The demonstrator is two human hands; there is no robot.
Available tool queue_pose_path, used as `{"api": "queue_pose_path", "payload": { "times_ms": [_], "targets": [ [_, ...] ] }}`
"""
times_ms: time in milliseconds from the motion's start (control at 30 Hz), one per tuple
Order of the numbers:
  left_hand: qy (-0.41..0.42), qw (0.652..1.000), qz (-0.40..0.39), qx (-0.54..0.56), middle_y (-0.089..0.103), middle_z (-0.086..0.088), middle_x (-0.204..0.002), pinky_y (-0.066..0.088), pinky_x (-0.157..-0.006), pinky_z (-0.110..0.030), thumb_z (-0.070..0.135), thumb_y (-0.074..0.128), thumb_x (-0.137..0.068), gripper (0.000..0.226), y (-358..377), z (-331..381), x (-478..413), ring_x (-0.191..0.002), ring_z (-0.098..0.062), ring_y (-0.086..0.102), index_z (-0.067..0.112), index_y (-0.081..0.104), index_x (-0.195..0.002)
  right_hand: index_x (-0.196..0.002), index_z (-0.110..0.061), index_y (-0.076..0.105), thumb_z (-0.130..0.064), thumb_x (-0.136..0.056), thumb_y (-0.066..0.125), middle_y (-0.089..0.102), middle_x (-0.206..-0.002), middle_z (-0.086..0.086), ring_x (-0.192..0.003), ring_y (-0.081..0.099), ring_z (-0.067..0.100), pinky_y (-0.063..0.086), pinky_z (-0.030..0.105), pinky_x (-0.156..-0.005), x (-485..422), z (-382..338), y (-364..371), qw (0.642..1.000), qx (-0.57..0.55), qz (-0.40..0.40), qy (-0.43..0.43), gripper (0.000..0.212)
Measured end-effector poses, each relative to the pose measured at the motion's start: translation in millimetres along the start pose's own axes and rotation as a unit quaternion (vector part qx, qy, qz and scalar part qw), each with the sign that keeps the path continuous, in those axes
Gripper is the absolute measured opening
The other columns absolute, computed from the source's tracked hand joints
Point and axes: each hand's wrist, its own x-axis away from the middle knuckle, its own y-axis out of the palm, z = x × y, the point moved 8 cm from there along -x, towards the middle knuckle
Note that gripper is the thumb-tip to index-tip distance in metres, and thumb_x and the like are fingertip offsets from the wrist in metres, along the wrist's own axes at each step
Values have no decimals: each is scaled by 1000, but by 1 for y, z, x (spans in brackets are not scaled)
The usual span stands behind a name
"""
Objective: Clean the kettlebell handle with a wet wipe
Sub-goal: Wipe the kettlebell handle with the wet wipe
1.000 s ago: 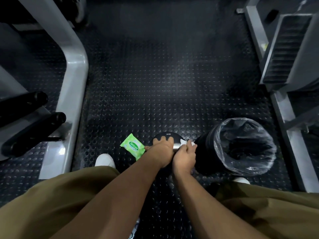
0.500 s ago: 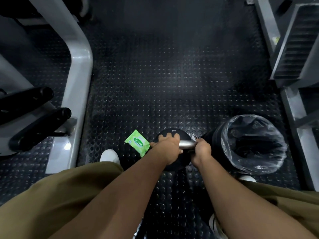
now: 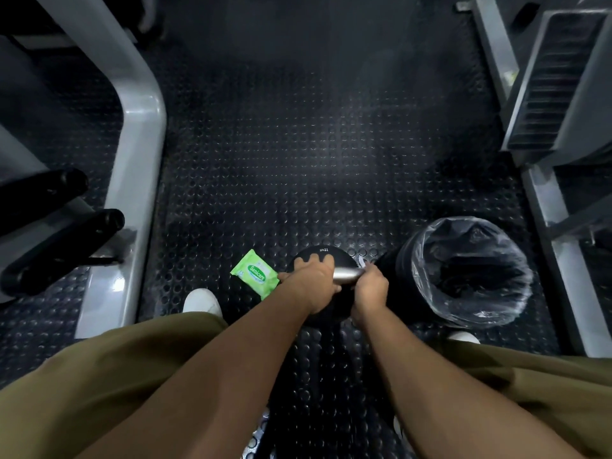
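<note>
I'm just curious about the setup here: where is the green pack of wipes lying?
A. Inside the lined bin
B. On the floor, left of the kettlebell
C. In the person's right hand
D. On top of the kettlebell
B: the green pack lies flat on the studded floor just left of the kettlebell, while the bin stands on the kettlebell's other side.

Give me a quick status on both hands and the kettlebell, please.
Left hand braces kettlebell. Right hand grips wet wipe on steel handle. Wipe pack left, bin right; nothing blocking.
</note>
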Motion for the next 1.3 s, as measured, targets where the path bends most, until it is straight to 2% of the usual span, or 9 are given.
{"api": "queue_pose_path", "payload": {
  "times_ms": [133, 267, 367, 567, 700, 867, 1033, 1133, 1300],
  "targets": [
    [5, 1000, -1, 4, 42, -12, -145, 34, -107, -77, 42, 58, -104, 41, 1, -1, -1, -140, -40, 34, 16, 41, -133, -108, -10, 61, -24, -106, 48, 62, -85, 13, -71, 61, 29, 48, 37, -58, -17, -5, 2, 994, -26, -63, 86, 19],
    [1, 1000, -2, -5, 41, -13, -145, 34, -106, -78, 42, 57, -105, 44, -1, 0, 0, -140, -41, 33, 15, 40, -134, -109, -5, 65, -27, -101, 49, 65, -95, 10, -89, 65, 32, 57, 46, -87, -24, 2, 11, 995, -15, -27, 94, 29],
    [0, 1000, 1, -14, 41, -12, -143, 36, -105, -76, 35, 57, -105, 38, 1, -1, 0, -138, -40, 35, 16, 40, -132, -111, -5, 68, -35, -101, 44, 64, -102, 4, -99, 63, 28, 52, 39, -90, -8, -3, 8, 998, 18, 48, 33, 39],
    [-3, 999, 3, -43, 40, -11, -143, 38, -105, -72, 7, 55, -98, 40, -2, 1, 4, -137, -39, 35, 17, 40, -134, -152, -33, 46, -30, -102, 34, 40, -160, 8, -139, 46, 33, 34, 48, -117, 39, 11, 16, 993, 43, 47, -101, 51],
    [-1, 1000, 9, -9, 41, -11, -145, 35, -106, -75, 28, 57, -104, 36, -1, -1, 1, -139, -40, 34, 18, 41, -134, -138, -20, 63, -28, -101, 40, 62, -138, 6, -121, 59, 28, 43, 33, -100, 22, 0, 5, 995, 16, 54, -83, 44],
    [0, 1000, 3, -6, 42, -12, -146, 35, -106, -77, 43, 58, -104, 46, -1, 0, 1, -140, -40, 34, 16, 40, -137, -99, -8, 65, -39, -96, 52, 68, -96, 15, -79, 64, 32, 55, 41, -70, -18, 13, 7, 996, -40, -37, 72, 33],
    [1, 1000, -7, -5, 41, -13, -147, 34, -107, -77, 43, 57, -105, 46, 0, 0, -1, -142, -41, 33, 15, 40, -137, -104, -8, 61, -34, -99, 48, 68, -108, 15, -99, 67, 36, 55, 51, -95, -26, 10, 12, 991, -71, -41, 108, 30],
    [-2, 1000, -1, -5, 42, -12, -145, 35, -106, -75, 42, 58, -104, 45, 0, -1, -1, -140, -40, 34, 16, 40, -136, -98, -6, 61, -35, -102, 43, 66, -99, 13, -93, 65, 35, 56, 45, -89, -15, 9, 14, 992, -84, -5, 90, 35],
    [-2, 1000, -7, -25, 41, -11, -144, 36, -105, -74, 16, 63, -98, 41, -1, -2, -1, -139, -40, 34, 18, 41, -132, -137, -1, 53, -30, -100, 40, 63, -130, 23, -115, 61, 41, 48, 51, -104, 16, 20, 22, 995, -53, 85, 11, 49]
  ]
}}
